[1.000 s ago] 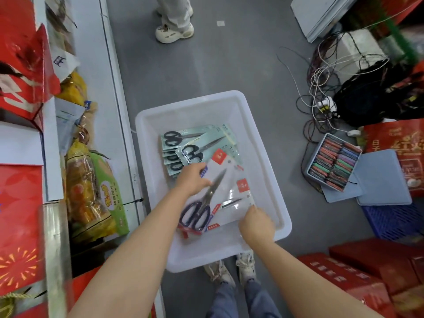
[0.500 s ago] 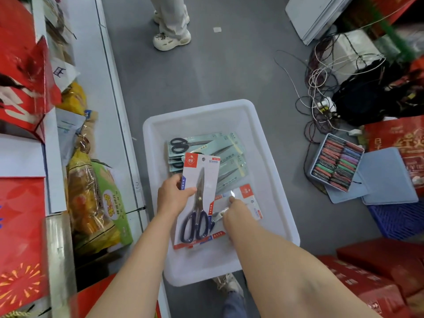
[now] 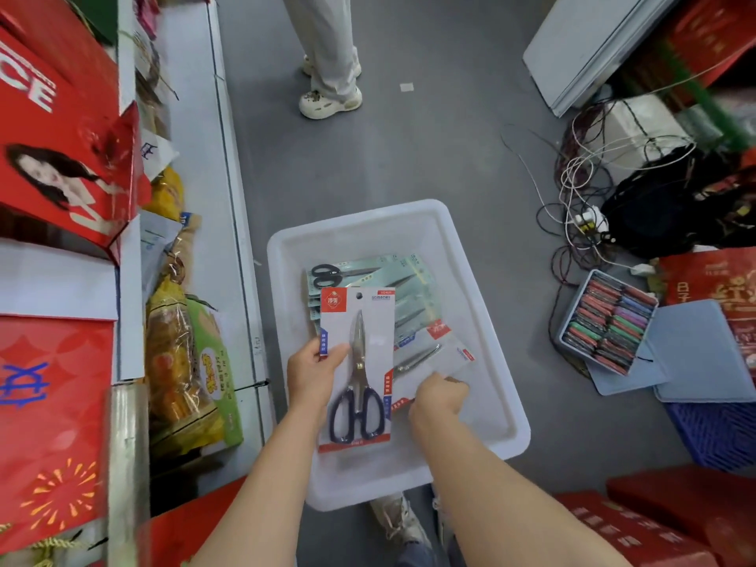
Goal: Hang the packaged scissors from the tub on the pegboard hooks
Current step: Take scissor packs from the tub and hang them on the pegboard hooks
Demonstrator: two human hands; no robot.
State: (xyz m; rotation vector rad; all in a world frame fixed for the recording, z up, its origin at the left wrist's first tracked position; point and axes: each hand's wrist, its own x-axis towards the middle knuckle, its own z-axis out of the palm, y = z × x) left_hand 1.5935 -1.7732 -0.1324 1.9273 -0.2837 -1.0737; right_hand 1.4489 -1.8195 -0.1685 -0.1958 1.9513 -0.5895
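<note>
A white plastic tub [image 3: 482, 304] sits on the grey floor in front of me. My left hand [image 3: 313, 372] grips the left edge of a packaged pair of dark-handled scissors [image 3: 358, 364], held flat above the tub with its hang hole pointing away. My right hand [image 3: 437, 396] reaches into the tub, fingers closed on the near end of a second red-and-white scissors pack [image 3: 433, 354] lying there. Several green-carded scissors packs [image 3: 392, 276] are stacked at the tub's far side. No pegboard is in view.
A white shelf edge [image 3: 233, 223] with snack bags and red boxes runs along the left. Another person's legs and shoes [image 3: 329, 98] stand beyond the tub. Tangled cables [image 3: 581, 190], a tray of coloured items [image 3: 609, 321], blue lids and red boxes crowd the right.
My left hand lifted one scissors pack out of the tub and turned it upright. My right hand shifted from the tub's near edge onto the second pack.
</note>
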